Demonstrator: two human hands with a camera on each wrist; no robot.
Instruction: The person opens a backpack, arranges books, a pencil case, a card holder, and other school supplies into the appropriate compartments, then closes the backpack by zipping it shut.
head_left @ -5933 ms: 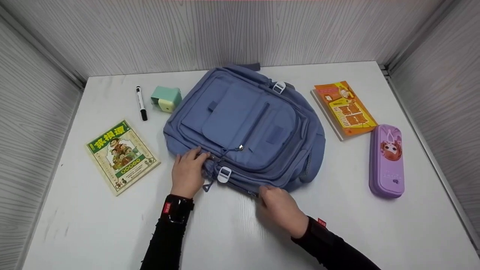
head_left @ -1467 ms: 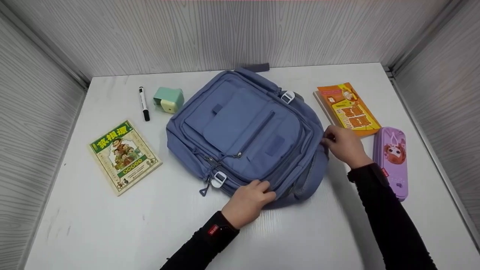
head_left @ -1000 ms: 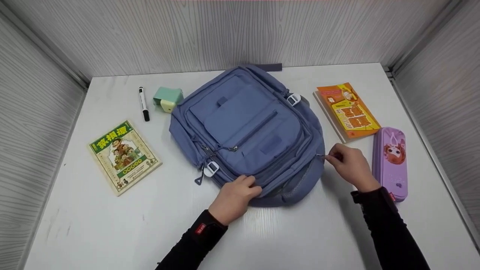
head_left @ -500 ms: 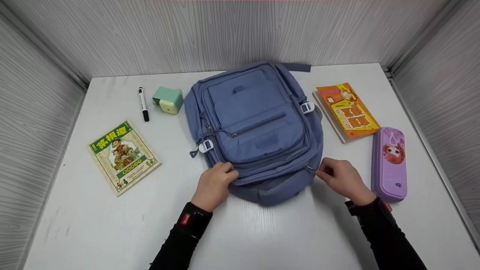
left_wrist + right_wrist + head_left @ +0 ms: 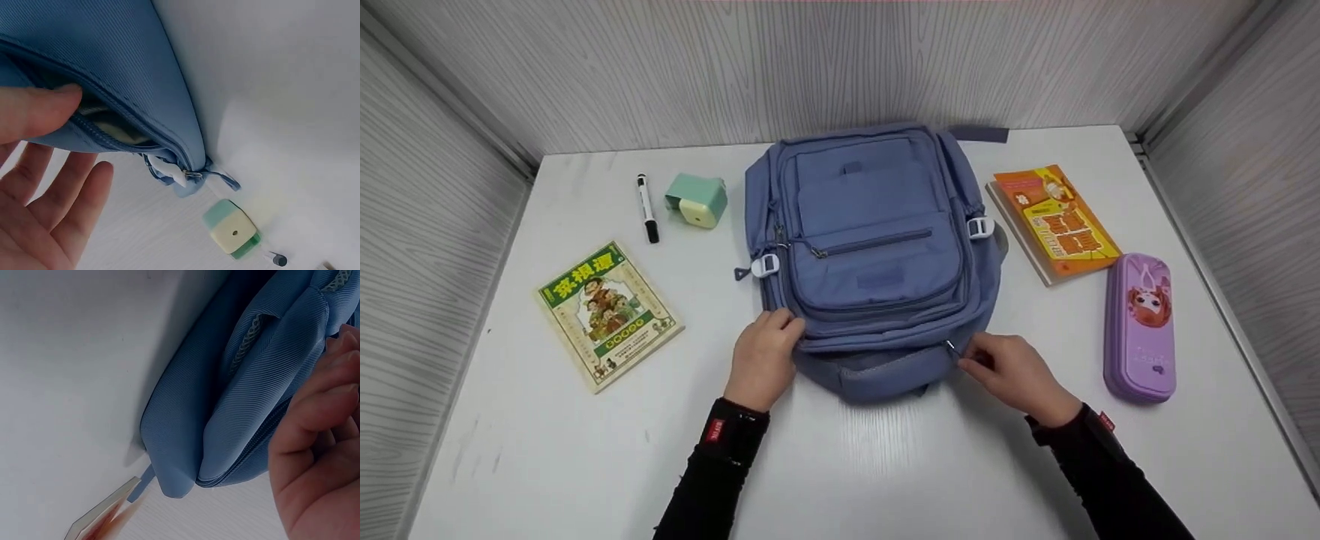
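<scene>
A blue backpack (image 5: pixel 877 187) lies front side up in the middle of the white table, its carrying straps partly under it. At its lower left corner, my left hand (image 5: pixel 763 358) grips the edge of a zipped compartment. The left wrist view shows that compartment's mouth (image 5: pixel 121 129) parted, with my thumb (image 5: pixel 42 109) inside the rim and the other fingers below the fabric. By the lower right corner, my right hand (image 5: pixel 1016 373) pinches a small metal zipper pull (image 5: pixel 952 348) between thumb and forefinger. In the right wrist view, the curled fingers hide the pull.
Left of the backpack are a green-bordered book (image 5: pixel 610 315), a black-capped marker (image 5: pixel 647 208) and a small green and yellow block-shaped thing (image 5: pixel 697 201). An orange book (image 5: pixel 1057 225) and a purple pencil case (image 5: pixel 1140 326) lie at the right. Grey wood-grain panels (image 5: pixel 840 67) enclose the table.
The backpack has turned clockwise to nearly straight. My right hand has moved from its right side round to the lower right corner with the zipper pull; my left hand has shifted left along the edge.
</scene>
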